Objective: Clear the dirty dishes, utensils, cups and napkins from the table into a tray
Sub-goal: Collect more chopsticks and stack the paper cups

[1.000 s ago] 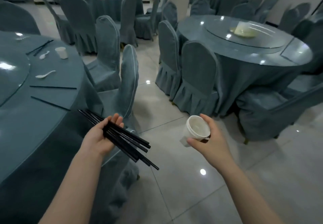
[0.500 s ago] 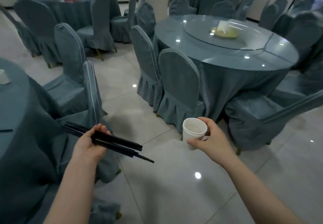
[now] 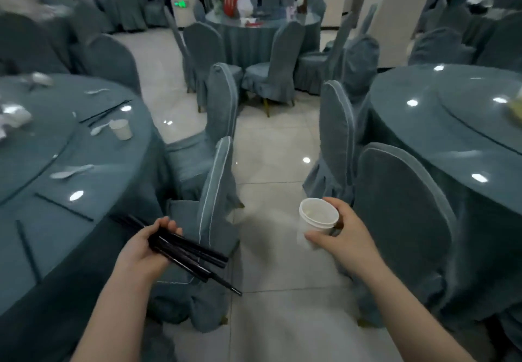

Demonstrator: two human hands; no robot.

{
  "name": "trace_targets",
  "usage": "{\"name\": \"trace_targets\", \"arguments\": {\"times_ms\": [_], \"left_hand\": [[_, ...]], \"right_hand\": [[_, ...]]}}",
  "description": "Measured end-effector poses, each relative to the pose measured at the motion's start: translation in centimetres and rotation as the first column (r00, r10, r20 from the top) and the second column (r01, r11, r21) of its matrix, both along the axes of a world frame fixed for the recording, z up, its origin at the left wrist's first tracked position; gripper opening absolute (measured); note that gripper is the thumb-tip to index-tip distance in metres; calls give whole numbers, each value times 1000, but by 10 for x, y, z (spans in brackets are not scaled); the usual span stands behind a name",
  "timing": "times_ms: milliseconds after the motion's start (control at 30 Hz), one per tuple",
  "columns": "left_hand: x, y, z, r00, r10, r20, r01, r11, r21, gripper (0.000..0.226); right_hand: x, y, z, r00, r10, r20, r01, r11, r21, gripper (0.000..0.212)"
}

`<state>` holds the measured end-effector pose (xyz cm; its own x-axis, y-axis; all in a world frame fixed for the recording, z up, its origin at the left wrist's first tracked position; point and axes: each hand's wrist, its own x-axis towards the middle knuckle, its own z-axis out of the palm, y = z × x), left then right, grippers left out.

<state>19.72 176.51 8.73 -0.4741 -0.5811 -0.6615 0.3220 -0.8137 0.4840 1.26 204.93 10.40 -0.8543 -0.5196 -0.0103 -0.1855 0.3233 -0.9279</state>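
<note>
This is a banquet hall or large restaurant dining room. Several round tables [image 3: 70, 164] draped to the floor in blue-grey cloth, each with a glass turntable [image 3: 485, 113], stand on a glossy tiled floor [image 3: 268, 164], ringed by chairs [image 3: 220, 107] in matching fabric covers. Used cups [image 3: 121, 129], spoons [image 3: 70, 172] and black chopsticks [image 3: 106, 111] lie scattered on the left table, and a green exit sign [image 3: 180, 3] glows on the far wall.

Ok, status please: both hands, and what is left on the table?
Left hand grips black chopsticks. Right hand holds white cups. Table holds a cup, spoons, loose chopsticks. No tray in view.
</note>
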Motion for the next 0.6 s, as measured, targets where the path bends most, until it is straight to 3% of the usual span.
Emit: {"name": "trace_targets", "arguments": {"times_ms": [300,467,600], "left_hand": [[23,-73,-7,915,396,80,-398,917,11,23],[49,-147,-30,866,459,198,-463,886,-32,22],[73,-220,-57,795,385,468,-372,920,-126,23]], "right_hand": [[-99,-189,5,899,435,54,-434,900,-31,57],[-97,-300,-6,821,566,74,-563,825,-59,63],[-87,-376,-11,772,626,107,-624,779,-56,65]]}}
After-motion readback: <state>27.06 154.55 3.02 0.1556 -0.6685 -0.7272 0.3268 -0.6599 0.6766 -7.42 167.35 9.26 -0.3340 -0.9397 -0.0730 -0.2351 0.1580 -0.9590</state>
